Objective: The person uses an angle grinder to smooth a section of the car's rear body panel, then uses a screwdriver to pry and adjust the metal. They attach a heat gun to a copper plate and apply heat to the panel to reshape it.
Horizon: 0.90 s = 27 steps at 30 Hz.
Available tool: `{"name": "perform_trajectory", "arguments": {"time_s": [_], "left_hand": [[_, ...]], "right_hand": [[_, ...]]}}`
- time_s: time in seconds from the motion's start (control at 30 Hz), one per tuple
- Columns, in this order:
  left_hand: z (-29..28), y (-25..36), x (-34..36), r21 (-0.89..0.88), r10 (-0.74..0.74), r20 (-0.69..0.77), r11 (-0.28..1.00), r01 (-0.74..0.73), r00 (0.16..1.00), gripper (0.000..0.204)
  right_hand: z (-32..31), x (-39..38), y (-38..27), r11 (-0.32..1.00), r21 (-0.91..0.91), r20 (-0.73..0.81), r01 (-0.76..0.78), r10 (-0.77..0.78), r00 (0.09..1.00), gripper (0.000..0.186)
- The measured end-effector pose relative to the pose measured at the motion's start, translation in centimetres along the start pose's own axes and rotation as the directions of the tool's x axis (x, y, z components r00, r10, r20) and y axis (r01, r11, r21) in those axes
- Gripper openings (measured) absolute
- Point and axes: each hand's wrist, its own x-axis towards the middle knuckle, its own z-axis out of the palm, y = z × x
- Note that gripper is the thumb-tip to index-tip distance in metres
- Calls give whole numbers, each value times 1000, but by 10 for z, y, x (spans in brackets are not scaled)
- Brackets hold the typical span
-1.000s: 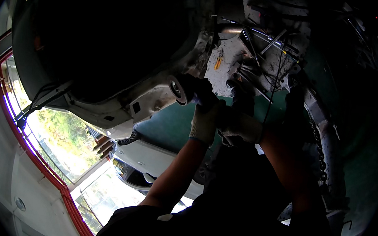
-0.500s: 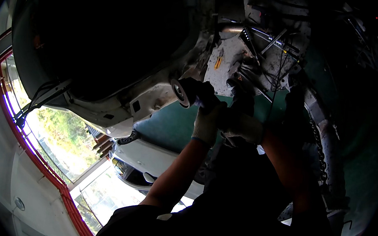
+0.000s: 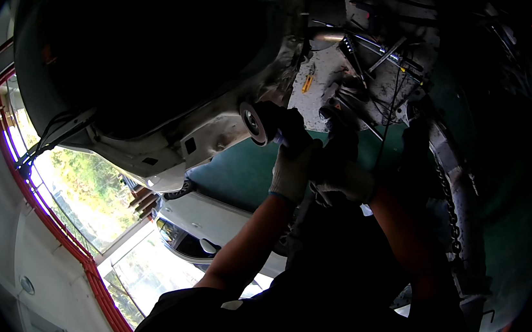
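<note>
My left hand (image 3: pixel 293 167), in a pale glove, is wrapped round the dark body (image 3: pixel 289 128) of an angle grinder. My right hand (image 3: pixel 348 182), gloved too, is closed on the grinder's rear part, which is mostly in shadow. The grinder's round disc (image 3: pixel 252 123) stands on edge beside the bare, scuffed body panel (image 3: pixel 217 140) of a car with a large dark opening; whether the disc touches the metal I cannot tell.
Several metal tools (image 3: pixel 388 52) and a small yellow tool (image 3: pixel 308 83) lie on a pale metal platform (image 3: pixel 321 68). A heavy chain (image 3: pixel 452 218) hangs at the right. Below, a white car (image 3: pixel 209 215) stands near bright windows (image 3: pixel 94 193) and red pipes (image 3: pixel 82 250).
The grinder and both hands dipped slightly, then rose a little, back to about their position of a second ago. My grip looks the same.
</note>
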Motion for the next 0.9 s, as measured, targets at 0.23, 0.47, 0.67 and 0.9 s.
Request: {"name": "perform_trajectory", "arguments": {"time_s": [0.23,0.47,0.67,0.9], "left_hand": [[-3,2,7,-12,-27,-22,1000,27,999,47],[-1,5,3,-14,-46,-9,999,46,999,48],[-3,3,1,15,-26,-21,1000,27,999,49],[-6,4,13,-56,29,30,998,-27,999,48]], "right_hand": [[2,7,-5,999,1,-8,-51,51,999,70],[-1,7,1,996,64,15,-65,65,998,69],[0,4,-4,998,-59,31,-9,11,999,66],[7,8,-12,994,-73,-55,84,-88,995,59]]}}
